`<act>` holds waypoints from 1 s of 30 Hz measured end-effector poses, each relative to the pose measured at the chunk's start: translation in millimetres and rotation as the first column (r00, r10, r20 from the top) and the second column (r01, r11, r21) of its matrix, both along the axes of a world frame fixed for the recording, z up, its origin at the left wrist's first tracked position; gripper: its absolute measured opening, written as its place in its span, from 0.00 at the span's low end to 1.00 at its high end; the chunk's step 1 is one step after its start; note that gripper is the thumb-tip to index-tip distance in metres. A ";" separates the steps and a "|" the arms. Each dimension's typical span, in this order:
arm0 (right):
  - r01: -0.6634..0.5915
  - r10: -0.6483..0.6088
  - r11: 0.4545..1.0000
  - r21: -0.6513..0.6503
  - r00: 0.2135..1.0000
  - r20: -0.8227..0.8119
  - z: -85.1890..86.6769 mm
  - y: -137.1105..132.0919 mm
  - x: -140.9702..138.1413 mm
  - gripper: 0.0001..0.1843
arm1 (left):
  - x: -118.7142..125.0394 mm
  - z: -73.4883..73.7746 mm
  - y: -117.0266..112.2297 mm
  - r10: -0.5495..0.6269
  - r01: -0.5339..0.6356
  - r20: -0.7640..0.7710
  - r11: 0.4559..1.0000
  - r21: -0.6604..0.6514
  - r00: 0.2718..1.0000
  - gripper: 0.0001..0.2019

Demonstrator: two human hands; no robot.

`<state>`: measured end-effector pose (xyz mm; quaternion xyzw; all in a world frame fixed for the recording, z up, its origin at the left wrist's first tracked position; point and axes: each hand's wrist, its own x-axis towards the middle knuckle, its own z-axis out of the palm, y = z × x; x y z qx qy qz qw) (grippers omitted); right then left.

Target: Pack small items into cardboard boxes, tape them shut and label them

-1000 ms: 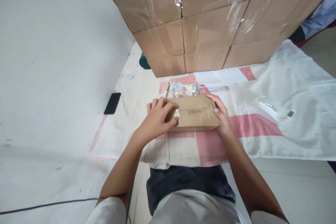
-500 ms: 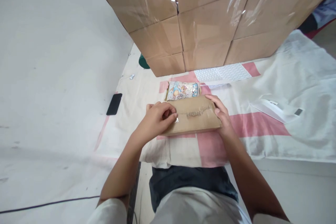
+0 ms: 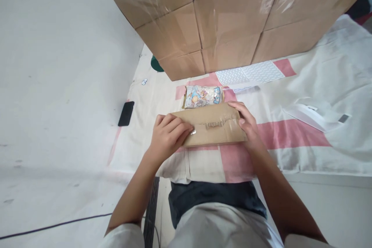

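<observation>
A small brown cardboard box (image 3: 213,128) with clear tape along its top seam lies on a white and pink cloth (image 3: 279,135) in front of me. My left hand (image 3: 168,135) rests on the box's left end, its fingers curled over the tape end. My right hand (image 3: 247,124) grips the box's right end, fingers over the far edge and thumb on the near side. Just behind the box lies a colourful cartoon-printed packet (image 3: 202,96).
A tall stack of cardboard cartons wrapped in plastic film (image 3: 232,19) stands behind the cloth. A black phone (image 3: 126,113) lies at the cloth's left edge. White label sheets (image 3: 250,74) and a white device (image 3: 316,116) lie to the right. A cable (image 3: 58,224) crosses the floor.
My left hand's fingers have slid and flattened along the tape at the box's left end. The box has tilted slightly flatter. My view has shifted a little downward.
</observation>
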<state>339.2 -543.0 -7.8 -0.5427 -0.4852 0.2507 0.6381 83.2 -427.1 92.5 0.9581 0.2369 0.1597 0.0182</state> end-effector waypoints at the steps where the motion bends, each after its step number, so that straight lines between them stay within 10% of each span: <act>1: 0.008 -0.008 1.000 -0.012 1.000 0.010 -0.5 0.4 0.0 0.29 | -1.8 -0.1 -0.6 -0.011 0.011 0.013 1.000 -0.001 1.000 0.09; 10: -0.001 0.002 1.000 0.014 0.998 -0.064 -2.7 -0.1 0.9 0.26 | -7.9 -1.0 -1.7 -0.099 0.103 0.152 0.995 -0.019 0.984 0.04; 14: 0.003 0.000 1.000 0.030 0.994 -0.111 -4.8 -0.2 0.9 0.25 | -5.2 0.6 0.8 -0.021 0.102 0.306 0.962 -0.253 0.952 0.03; 22: -0.012 0.023 0.998 0.070 0.987 -0.156 -7.4 1.0 1.9 0.25 | 5.8 35.0 17.4 0.167 -0.137 -0.020 0.728 -0.672 0.986 0.13; 30: -0.018 0.030 0.996 0.082 0.989 -0.142 -5.3 0.9 1.9 0.24 | 1.6 54.6 33.4 -0.013 -0.141 -0.236 0.769 -0.623 0.972 0.11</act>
